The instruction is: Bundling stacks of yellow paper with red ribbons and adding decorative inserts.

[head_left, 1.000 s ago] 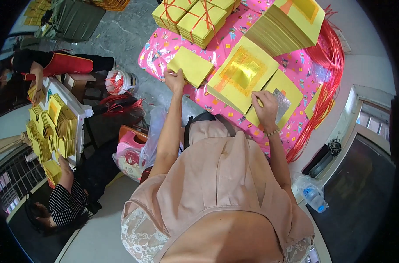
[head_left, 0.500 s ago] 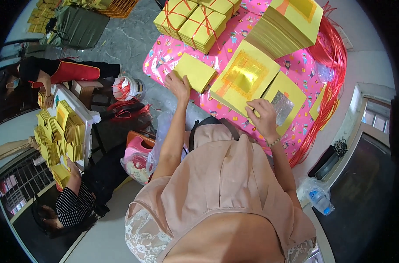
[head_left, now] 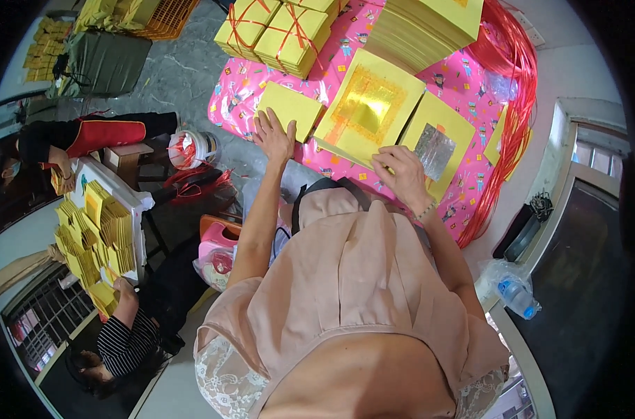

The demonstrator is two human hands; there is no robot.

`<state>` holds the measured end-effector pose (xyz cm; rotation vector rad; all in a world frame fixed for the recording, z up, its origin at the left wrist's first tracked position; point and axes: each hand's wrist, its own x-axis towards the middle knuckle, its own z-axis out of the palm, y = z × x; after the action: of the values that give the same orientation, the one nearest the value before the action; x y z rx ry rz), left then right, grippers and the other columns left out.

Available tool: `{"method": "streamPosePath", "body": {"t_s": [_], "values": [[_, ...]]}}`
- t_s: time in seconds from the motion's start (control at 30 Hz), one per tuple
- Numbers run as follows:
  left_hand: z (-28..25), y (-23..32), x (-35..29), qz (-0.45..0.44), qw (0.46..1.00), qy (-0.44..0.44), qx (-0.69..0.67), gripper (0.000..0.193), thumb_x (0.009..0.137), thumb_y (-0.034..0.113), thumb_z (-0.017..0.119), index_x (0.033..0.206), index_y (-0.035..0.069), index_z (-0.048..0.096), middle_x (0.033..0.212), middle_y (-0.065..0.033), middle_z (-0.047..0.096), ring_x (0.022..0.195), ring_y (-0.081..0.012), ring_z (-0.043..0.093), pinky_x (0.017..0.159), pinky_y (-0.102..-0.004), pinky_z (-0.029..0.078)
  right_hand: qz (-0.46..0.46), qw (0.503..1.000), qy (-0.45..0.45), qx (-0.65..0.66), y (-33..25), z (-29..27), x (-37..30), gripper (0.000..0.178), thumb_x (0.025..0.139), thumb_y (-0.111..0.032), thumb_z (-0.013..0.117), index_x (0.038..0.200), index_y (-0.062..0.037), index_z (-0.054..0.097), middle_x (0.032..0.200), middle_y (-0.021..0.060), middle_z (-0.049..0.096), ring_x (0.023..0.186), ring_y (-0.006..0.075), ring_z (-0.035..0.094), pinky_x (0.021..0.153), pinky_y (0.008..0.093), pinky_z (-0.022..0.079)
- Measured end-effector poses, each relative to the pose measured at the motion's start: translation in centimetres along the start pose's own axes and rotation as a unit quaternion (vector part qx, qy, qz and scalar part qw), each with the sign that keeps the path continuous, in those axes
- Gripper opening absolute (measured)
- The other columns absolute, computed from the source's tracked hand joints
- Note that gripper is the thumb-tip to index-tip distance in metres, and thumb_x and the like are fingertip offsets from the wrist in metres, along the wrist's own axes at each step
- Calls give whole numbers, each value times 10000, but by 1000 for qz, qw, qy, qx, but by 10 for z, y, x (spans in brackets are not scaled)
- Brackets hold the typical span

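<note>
On the pink patterned tabletop (head_left: 329, 168) lies a small yellow paper packet (head_left: 293, 108). My left hand (head_left: 274, 137) rests on its near left edge with the fingers spread. To the right is a stack of larger yellow paper sheets (head_left: 338, 143), a shiny gold foil square (head_left: 366, 103) on its top one. My right hand (head_left: 400, 171) is at the near right corner of this stack, its fingers bent and pinched at the paper's edge. Just beyond the right hand lies a yellow sheet with a silver foil square (head_left: 435, 152).
Bundles tied with red string (head_left: 293, 38) and a tall stack of yellow paper (head_left: 419, 35) stand at the back. Red string (head_left: 513, 84) hangs along the right edge. At left, two people handle yellow packets (head_left: 111, 223) at a white table (head_left: 111, 171); a white bucket (head_left: 204, 146) stands between.
The view has shifted, so the table appears farther left and up. My left fingers have spread flatter over the small packet. My right hand stays near the stack's corner.
</note>
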<state>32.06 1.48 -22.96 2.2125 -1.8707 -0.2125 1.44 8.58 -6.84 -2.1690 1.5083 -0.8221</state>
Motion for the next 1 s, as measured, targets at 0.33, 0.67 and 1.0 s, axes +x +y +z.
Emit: {"method": "streamPosePath", "body": {"t_s": [0.33, 0.67, 1.0], "values": [[-45, 9, 4, 84, 989, 97, -79, 664, 940, 418, 561, 1471, 61, 384, 1508, -252, 312, 1406, -414, 271, 1109, -572, 246, 74, 996, -10, 52, 3, 2, 5, 117, 864, -168, 684, 864, -52, 695, 863, 76, 674, 829, 269, 634, 725, 376, 510], [-123, 74, 6, 409, 868, -104, -261, 491, 772, 324, 776, 1228, 182, 666, 1346, -76, 574, 1257, -316, 499, 1026, -433, 435, 25, 1000, -16, 9, 1, -2, 8, 130, 862, -192, 684, 854, -62, 675, 807, 77, 651, 748, 270, 646, 676, 388, 508], [-116, 75, 11, 419, 862, -167, -232, 415, 806, 296, 731, 1196, 163, 685, 1338, -64, 589, 1263, -328, 483, 1034, -427, 436, -1, 999, 0, -53, -10, 3, 5, 154, 805, -195, 741, 825, -61, 669, 846, 53, 656, 842, 273, 648, 724, 399, 491]]}}
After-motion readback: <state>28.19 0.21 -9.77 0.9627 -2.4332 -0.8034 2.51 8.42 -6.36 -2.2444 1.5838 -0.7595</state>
